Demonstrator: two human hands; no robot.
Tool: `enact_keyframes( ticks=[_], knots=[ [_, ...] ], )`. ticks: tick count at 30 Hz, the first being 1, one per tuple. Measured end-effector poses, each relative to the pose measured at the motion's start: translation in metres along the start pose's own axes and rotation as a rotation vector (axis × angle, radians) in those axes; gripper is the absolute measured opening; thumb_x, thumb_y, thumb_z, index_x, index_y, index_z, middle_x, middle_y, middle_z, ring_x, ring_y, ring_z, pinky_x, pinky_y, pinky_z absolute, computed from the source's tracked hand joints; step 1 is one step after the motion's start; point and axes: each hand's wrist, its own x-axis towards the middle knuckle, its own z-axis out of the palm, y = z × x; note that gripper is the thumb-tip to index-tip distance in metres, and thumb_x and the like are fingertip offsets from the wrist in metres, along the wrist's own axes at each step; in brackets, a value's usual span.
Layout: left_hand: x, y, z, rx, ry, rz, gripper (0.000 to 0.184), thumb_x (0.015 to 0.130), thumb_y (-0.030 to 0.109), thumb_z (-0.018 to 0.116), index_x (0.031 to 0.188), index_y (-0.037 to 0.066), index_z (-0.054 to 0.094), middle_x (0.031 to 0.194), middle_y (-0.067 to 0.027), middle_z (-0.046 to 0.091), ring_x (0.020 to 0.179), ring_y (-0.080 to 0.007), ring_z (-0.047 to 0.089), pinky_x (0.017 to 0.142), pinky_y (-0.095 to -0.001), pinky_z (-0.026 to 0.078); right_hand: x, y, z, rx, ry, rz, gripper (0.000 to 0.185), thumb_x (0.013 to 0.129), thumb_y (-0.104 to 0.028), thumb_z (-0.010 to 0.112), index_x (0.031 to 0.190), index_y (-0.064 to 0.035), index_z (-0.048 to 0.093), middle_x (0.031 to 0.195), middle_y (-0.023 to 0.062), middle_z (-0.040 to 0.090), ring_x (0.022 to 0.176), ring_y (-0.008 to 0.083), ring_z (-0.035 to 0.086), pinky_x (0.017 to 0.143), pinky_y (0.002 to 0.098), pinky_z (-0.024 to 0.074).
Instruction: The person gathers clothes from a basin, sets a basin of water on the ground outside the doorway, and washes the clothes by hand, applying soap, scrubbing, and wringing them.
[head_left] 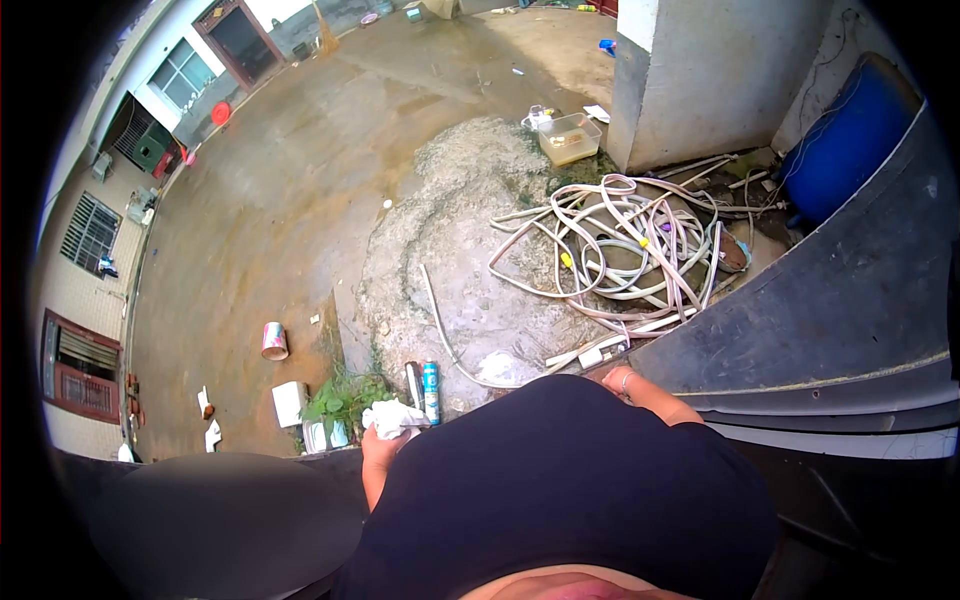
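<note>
White cloth fills left hand; clear tub holds brownish contents.

The left hand curls in a grip beside the torso; the right hand, partly hidden by it, extends forward, its bare forearm angled inward.

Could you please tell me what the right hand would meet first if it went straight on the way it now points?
The right hand would probably meet the pale hose lying ahead, though the single view leaves depth unclear.
</note>
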Motion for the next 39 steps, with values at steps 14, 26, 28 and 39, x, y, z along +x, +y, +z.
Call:
enact_keyframes(
  ticks=[14,26,28,39],
  knots=[
    [-0.002,-0.004,0.001,-0.007,0.000,0.006,0.046,0.055,0.013,0.079,0.095,0.001,0.061,0.089,-0.0087,0.065,0.081,-0.0176,0.062,0.074,-0.0304,0.048,-0.009,-0.004,-0.009,-0.126,-0.037,-0.073,0.039,0.085,-0.029,0.035,0.081,-0.0079,0.067,0.083,0.0098,0.065,0.077,0.0221,0.063,0.068,0.0348,0.0477],
    [-0.001,-0.007,0.000,0.012,0.014,0.014,0.047,0.055,0.015,0.080,0.096,0.001,0.061,0.089,-0.0090,0.065,0.082,-0.0178,0.062,0.075,-0.0309,0.047,-0.009,-0.006,-0.003,-0.099,0.042,-0.025,0.038,0.085,-0.031,0.036,0.087,-0.0093,0.067,0.089,0.0106,0.065,0.082,0.0252,0.062,0.072,0.0353,0.0470],
    [-0.012,0.018,0.000,0.021,0.001,-0.010,0.048,0.055,0.016,0.080,0.096,0.001,0.061,0.090,-0.0096,0.065,0.082,-0.0185,0.063,0.075,-0.0311,0.048,-0.006,-0.005,-0.002,-0.055,-0.004,0.006,0.038,0.085,-0.030,0.036,0.088,-0.0077,0.067,0.088,0.0113,0.065,0.083,0.0253,0.062,0.073,0.0356,0.0468],
    [0.003,-0.012,0.002,0.145,0.082,0.031,0.052,0.052,0.022,0.081,0.095,0.001,0.061,0.090,-0.0114,0.065,0.083,-0.0214,0.062,0.076,-0.0324,0.048,-0.058,-0.038,-0.063,-0.175,-0.277,-0.087,0.021,0.064,-0.011,0.059,0.083,-0.0099,0.069,0.083,0.0081,0.067,0.076,0.0216,0.064,0.060,0.0339,0.0493]
  ],
)
